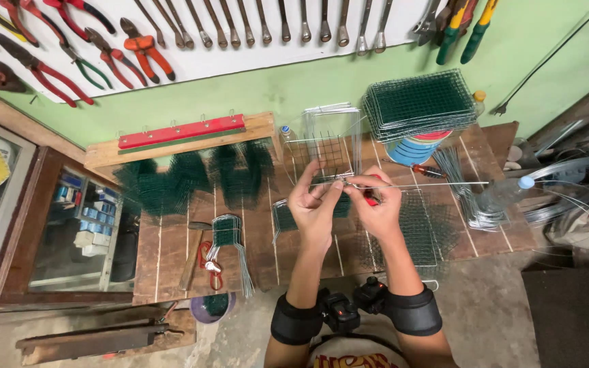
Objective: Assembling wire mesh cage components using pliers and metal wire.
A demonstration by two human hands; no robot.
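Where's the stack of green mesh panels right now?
In the head view, the stack of green mesh panels sits at the bench's far right, atop a round blue container, against the green wall.

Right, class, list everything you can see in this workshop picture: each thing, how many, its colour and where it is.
Pliers and cutters: several, red and orange handles, on the white wall board, left.
Spanners: a row, steel, on the board, centre.
Mesh panel stack: one, green, back right of the wooden table.
Mesh cage piece: one, silvery, behind the hands.
Straight wire: one, silvery, held across the hands.
Cut wire bundle: one, grey, table right.
Hammer: one, wooden handle, table left.
Wooden rack: one, red strip, back left.
Left hand: pinching the wire.
Right hand: on the wire, with a red-handled tool.
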